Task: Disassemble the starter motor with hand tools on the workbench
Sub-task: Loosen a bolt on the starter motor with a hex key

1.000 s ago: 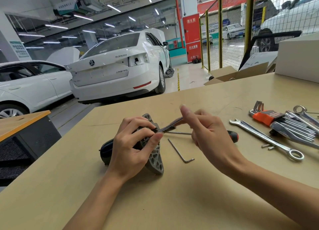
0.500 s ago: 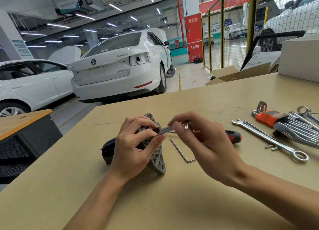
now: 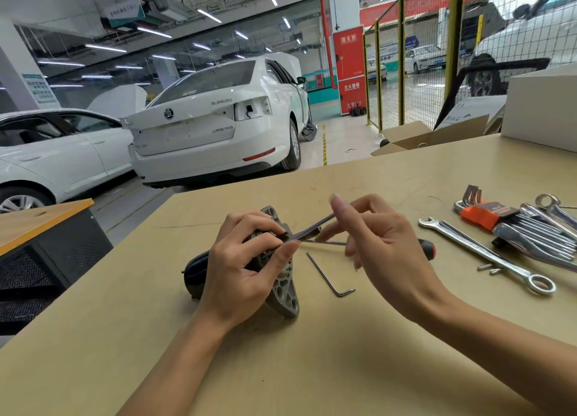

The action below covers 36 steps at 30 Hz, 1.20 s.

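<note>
Early days, we reckon: our left hand [image 3: 246, 269] clamps the starter motor [image 3: 281, 287] on the desk [image 3: 312, 369], our right hand [image 3: 384, 244] pinches a slim wrench [image 3: 312, 228] at its fastener. Housing looks intact; most disassembly remains.

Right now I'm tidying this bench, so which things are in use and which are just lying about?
In use:
left hand gripping the starter motor
right hand on the small wrench

Lying about:
hex key
combination wrench
hex key set
screwdriver
</note>
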Available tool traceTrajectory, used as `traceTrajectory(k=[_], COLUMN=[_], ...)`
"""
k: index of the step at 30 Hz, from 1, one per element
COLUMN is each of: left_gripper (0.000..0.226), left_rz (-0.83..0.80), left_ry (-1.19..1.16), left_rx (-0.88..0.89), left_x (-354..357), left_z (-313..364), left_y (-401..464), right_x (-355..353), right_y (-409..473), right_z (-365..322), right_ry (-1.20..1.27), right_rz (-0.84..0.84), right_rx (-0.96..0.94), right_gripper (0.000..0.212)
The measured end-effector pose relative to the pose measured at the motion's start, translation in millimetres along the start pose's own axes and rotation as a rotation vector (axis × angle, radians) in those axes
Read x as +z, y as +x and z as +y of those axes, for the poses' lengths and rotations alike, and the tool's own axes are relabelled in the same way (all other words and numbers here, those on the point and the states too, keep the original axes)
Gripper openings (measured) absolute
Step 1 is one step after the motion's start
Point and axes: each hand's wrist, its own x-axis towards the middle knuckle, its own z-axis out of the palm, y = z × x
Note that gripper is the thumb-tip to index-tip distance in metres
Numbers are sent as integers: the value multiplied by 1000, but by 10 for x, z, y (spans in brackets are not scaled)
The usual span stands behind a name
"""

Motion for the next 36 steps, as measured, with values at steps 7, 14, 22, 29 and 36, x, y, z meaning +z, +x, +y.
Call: traceTrajectory(k=[7,14,22,29,36], left_gripper=[45,38,34,36,33], left_rz=[-8,-1,0,8,2], left_ry=[-22,-15,-1,-10,-8], left_rx=[-11,5,-11,-5,-7], left_x=[-1,-1,-5,4,2], left_z=[-5,2,-6,-6,-12], left_y=[2,1,-4,-2,0], right_x=[34,60,37,20,-6], right_y=[3,-35,-84,-17,20], right_z=[34,27,-36,-18,-11], right_ry=[49,35,126,170,31], right_rz=[-43,-128,-154,-8,17], right_rx=[-97,-229,-250,-77,103], right_gripper=[43,26,32,53,55])
